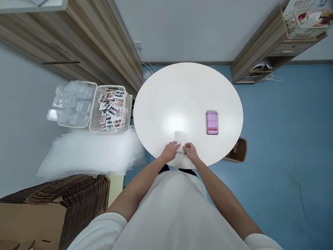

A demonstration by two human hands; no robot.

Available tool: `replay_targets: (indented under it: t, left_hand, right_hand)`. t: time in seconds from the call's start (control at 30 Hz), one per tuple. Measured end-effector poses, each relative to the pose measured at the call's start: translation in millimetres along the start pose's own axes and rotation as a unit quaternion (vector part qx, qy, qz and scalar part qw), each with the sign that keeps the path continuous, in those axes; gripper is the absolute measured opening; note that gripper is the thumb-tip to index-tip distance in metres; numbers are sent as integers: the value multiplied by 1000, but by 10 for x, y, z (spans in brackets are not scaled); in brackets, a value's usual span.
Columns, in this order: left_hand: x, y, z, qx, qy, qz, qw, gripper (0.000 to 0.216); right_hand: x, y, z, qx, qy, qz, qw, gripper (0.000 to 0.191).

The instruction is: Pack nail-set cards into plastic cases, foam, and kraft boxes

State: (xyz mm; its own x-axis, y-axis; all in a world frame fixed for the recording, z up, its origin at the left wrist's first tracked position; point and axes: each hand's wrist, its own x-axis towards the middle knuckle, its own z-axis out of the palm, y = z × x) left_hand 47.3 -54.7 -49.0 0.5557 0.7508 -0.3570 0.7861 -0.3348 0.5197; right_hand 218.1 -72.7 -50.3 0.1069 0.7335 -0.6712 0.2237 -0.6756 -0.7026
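round white table [187,90], both hands pinching clear packet [180,136]

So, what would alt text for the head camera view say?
Seen from above, a person's left hand and right hand pinch a small translucent bag on a round white table; a pink box lies to the right.

A single view here, riding on the person's head and peering almost straight down through a very wide, curving lens. It faces the wall at 12 o'clock. The round white table [187,90] fills the centre, and the forearms come in from 6 o'clock. It's near enough to tell the left hand [170,151] from the right hand [191,151]. A lattice basket [93,114] sits at 9 o'clock, the blue floor [281,139] at 3, and flattened cardboard [78,194] at 8.
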Motion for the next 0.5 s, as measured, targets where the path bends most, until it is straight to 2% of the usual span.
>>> replay_targets:
  t: [0.1,0.17,0.2,0.27,0.37,0.5]
  left_hand:
    - [5,41,-45,12,8,16,1000,49]
    - [5,53,-61,13,16,28,999,48]
    - [5,52,-61,12,23,35,999,47]
    - [6,35,-47,4,39,50,998,47]
    - [6,-12,-11,-23,49,68,996,49]
    - [9,-54,-15,-41,10,88,995,53]
  right_hand:
    - [-117,27,-69,-131,15,-162,978,41]
    - [-159,53,-86,-216,-35,-255,942,55]
    - [-163,69,-80,-244,-62,-279,927,60]
    - [-142,107,-45,-269,-71,-281,918,62]
    - [-74,170,4,-270,-31,-251,929,56]
    - [-18,230,-46,-270,-66,-268,922,50]
